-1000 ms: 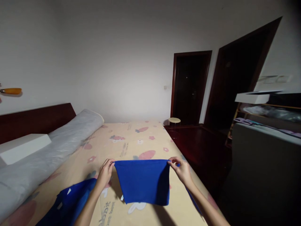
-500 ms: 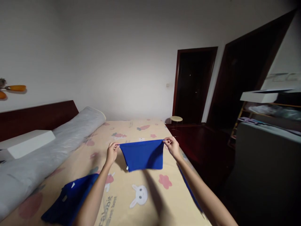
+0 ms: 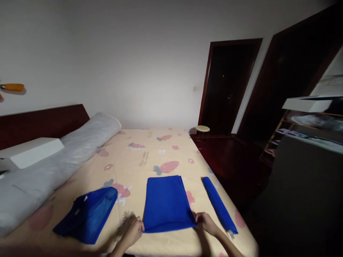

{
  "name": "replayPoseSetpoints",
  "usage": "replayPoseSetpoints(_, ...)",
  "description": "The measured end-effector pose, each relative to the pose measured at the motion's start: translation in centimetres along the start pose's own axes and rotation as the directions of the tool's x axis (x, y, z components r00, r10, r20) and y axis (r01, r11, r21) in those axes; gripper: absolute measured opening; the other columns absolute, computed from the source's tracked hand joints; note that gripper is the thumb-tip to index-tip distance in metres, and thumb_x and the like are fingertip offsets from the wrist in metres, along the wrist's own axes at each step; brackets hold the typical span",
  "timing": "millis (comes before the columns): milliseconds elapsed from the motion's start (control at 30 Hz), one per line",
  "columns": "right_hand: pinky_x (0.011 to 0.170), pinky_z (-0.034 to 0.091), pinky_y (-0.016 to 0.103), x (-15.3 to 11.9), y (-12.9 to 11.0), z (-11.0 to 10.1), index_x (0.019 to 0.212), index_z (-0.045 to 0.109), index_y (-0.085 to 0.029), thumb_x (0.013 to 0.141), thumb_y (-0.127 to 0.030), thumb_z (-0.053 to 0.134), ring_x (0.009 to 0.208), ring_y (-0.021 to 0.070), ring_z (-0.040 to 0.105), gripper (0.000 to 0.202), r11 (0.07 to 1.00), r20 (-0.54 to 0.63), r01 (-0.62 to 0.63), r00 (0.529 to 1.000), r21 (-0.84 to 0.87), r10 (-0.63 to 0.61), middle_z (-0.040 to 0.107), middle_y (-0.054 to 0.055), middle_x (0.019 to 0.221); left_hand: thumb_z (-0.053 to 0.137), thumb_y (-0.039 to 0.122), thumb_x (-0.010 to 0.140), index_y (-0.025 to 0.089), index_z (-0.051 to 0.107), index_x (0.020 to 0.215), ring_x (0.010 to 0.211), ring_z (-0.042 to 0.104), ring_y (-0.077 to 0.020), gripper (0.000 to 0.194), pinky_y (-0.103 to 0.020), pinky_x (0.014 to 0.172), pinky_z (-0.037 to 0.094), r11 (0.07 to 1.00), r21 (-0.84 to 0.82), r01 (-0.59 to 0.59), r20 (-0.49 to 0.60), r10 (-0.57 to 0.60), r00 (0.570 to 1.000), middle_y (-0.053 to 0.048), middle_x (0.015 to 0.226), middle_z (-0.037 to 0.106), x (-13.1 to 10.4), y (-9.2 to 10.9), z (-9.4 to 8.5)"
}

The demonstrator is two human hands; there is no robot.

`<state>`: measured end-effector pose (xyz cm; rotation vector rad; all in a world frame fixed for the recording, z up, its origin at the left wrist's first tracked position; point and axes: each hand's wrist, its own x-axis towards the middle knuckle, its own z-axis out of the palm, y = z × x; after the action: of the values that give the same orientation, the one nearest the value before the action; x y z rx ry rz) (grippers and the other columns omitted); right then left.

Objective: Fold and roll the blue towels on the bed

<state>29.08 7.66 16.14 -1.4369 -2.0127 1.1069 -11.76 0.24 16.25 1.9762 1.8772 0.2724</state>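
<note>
A folded blue cloth [image 3: 167,203] lies flat on the patterned bed sheet [image 3: 134,171] in front of me. My left hand [image 3: 136,228] pinches its near left corner. At the near right corner, my right hand [image 3: 205,222] has its fingers closed on the cloth's edge. To the right lies a rolled blue cloth [image 3: 219,205], long and narrow, close to the bed's side. Left of my left hand rests another blue cloth item [image 3: 88,214], loosely folded, with small white tags on it.
A long grey wrapped roll [image 3: 80,153] lies along the bed's left side, with a white box [image 3: 34,151] by the dark headboard [image 3: 40,123]. Beyond the right edge stand a round stool [image 3: 202,128], a dark grey panel [image 3: 302,189] and a cluttered shelf [image 3: 308,119].
Both hands have come down and toward me with the blue cloth. It hung from my fingers before and now lies spread on the bed. The rolled cloth is now in plain view.
</note>
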Motion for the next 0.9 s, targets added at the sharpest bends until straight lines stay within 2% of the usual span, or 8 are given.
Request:
replayPoseSetpoints(67,0.056,0.04,0.025,-0.9,1.1,1.1,0.054,0.059,-0.019,0.048,-0.019,0.056,0.058,0.0159,0.055,0.007,0.998,0.067,-0.037,0.997,-0.055,0.041,0.06,-0.002,0.056,0.054,0.01,0.071,0.023,0.069,0.073,0.086,0.059,-0.0155,0.02,-0.025,0.079,0.039,0.998,0.066,-0.011,0.075,0.006,0.997,0.001,0.083,0.067,-0.6,0.1,0.7)
replayPoseSetpoints(233,0.053,0.039,0.024,-1.3,2.5,2.0,0.051,0.06,-0.02,0.045,-0.019,0.051,0.059,0.0172,0.058,0.011,0.982,0.167,-0.066,0.981,-0.176,0.096,0.062,-0.003,0.056,0.05,0.002,0.065,0.023,0.068,0.076,0.084,0.059,-0.0134,0.03,-0.023,0.076,0.038,0.994,0.106,-0.023,0.134,0.008,0.991,0.002,0.082,0.068,-1.0,0.1,1.4)
replayPoseSetpoints(433,0.055,0.04,0.024,-1.3,3.0,2.9,0.052,0.058,-0.02,0.042,-0.018,0.049,0.062,0.0176,0.059,0.013,0.962,0.204,-0.028,0.975,-0.272,0.087,0.063,-0.002,0.059,0.049,0.001,0.066,0.024,0.067,0.076,0.086,0.059,-0.0146,0.03,-0.024,0.075,0.037,0.988,0.145,-0.045,0.163,0.021,0.986,0.001,0.082,0.068,-1.3,-0.3,1.9)
replayPoseSetpoints(767,0.055,0.04,0.024,-1.4,3.7,3.6,0.059,0.061,-0.02,0.048,-0.018,0.052,0.061,0.0164,0.058,0.014,0.928,0.269,0.039,0.961,-0.37,0.067,0.063,-0.002,0.062,0.048,0.003,0.066,0.024,0.064,0.076,0.087,0.057,-0.0173,0.028,-0.028,0.076,0.036,0.985,0.155,-0.07,0.206,0.037,0.978,0.0,0.083,0.067,-1.6,-0.3,1.4)
replayPoseSetpoints(900,0.056,0.04,0.024,-1.4,3.9,3.9,0.063,0.062,-0.021,0.048,-0.016,0.05,0.063,0.0168,0.06,0.02,0.919,0.285,0.045,0.956,-0.393,0.075,0.064,-0.003,0.064,0.047,0.004,0.067,0.024,0.063,0.077,0.09,0.055,-0.0184,0.027,-0.03,0.08,0.036,0.99,0.131,-0.057,0.264,0.021,0.964,-0.001,0.086,0.065,-1.7,-0.1,1.2)
